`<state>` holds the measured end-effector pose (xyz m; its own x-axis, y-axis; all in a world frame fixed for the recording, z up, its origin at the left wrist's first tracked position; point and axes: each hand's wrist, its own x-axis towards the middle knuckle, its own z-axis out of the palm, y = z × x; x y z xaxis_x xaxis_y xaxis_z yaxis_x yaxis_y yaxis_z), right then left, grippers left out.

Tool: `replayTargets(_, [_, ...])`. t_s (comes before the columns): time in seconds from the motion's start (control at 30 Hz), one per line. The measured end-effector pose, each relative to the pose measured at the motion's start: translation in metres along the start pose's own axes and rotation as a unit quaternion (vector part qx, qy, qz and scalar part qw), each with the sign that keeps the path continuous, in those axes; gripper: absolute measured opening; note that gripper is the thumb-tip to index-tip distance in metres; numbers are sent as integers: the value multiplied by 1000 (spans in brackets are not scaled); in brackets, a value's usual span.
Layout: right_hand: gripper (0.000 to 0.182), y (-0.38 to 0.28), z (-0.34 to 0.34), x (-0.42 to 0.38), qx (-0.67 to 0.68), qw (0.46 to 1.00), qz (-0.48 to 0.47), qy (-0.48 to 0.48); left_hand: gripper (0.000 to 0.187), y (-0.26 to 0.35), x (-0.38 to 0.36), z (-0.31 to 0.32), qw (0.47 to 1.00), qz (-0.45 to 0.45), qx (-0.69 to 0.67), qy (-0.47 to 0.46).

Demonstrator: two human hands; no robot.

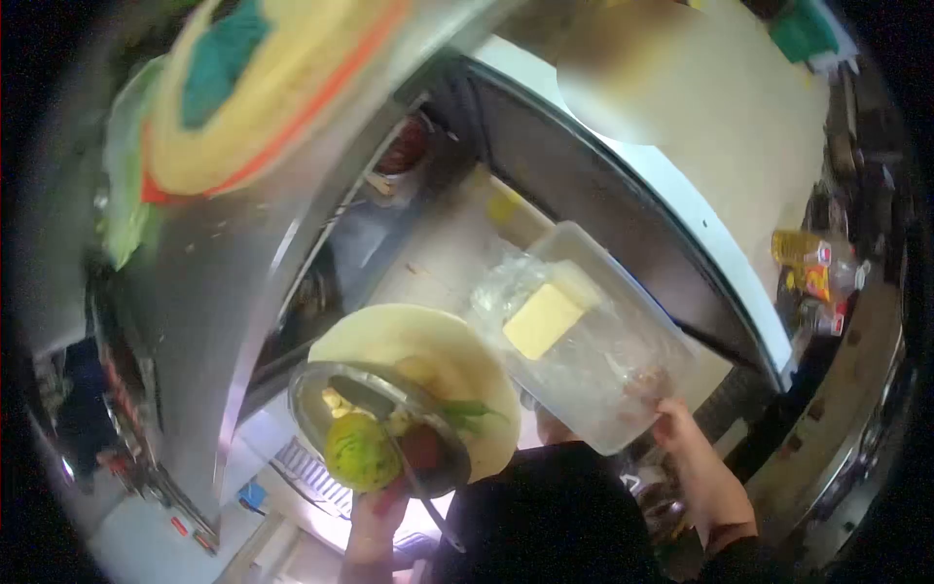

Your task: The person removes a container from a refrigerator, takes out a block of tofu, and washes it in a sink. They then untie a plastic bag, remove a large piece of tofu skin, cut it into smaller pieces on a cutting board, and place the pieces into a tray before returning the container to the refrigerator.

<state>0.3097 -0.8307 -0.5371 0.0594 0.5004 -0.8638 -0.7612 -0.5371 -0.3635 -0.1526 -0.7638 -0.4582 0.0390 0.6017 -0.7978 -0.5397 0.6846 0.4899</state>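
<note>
Left grip (381, 508) partly hidden beneath metal bowl (309, 404); yellow, red-edged object (282, 102) blurred, top-cropped

Location type: kitchen. Whether domestic or commercial cannot be determined. Indicators are as follows. At the near left, a metal bowl (309, 397) contains a round green fruit or vegetable (360, 456). Beside it, a large pale bowl (394, 334) contains long green produce (472, 411). At centre, a translucent plastic container (615, 428), of the food-storage type, bears a pale yellow block (545, 321) and clear film (501, 282). A smooth metal worktop (199, 282) extends along the left side; a round yellow board (277, 122) with a red edge is located at its far end. At the right, a bottle of yellow liquid (800, 249), resembling cooking oil, lies among packaged goods (817, 284).
</note>
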Motion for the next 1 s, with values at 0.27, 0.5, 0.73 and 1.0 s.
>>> replayTargets(0.27, [69,-80,71,-70,-60,992,-12,-111,44,17,-99,-43,984,144,-102,25])
replayTargets(0.5, [62,-134,234,-118,-62,960,-65,-266,10,60,-135,-66,931,139,-272,202])
replayTargets(0.73, [80,-182,456,2,-83,962,-162,-205,39,152,-57,-69,935,233,-259,63])
replayTargets(1.0, [62,-18,564,-15,-167,944,-236,-159,33,235,31,-74,948,170,-262,-55])
